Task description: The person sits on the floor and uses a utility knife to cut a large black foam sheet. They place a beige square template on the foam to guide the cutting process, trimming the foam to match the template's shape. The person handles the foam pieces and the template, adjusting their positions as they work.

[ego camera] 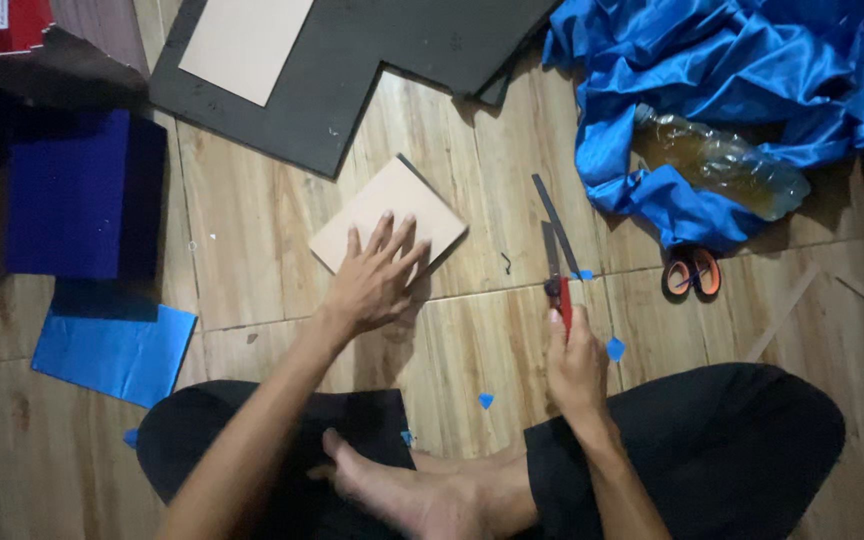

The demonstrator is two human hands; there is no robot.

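My left hand (372, 280) lies flat, fingers spread, on the near corner of a tan square board (392, 205) lying on the wood-patterned floor. My right hand (574, 365) grips the red handles of a pair of scissors (555, 240), whose grey blades stand apart and point away from me. Small blue scraps (615, 349) lie on the floor around the right hand. My crossed legs in black trousers (722, 440) and a bare foot fill the bottom of the view.
A large black sheet (352, 70) with a tan panel on it lies at the top. Crumpled blue shiny cloth (712, 90) holds a plastic bottle (722, 160) at upper right. Dark blue boxes (72, 190), a blue sheet (112, 345), an orange tape roll (692, 273).
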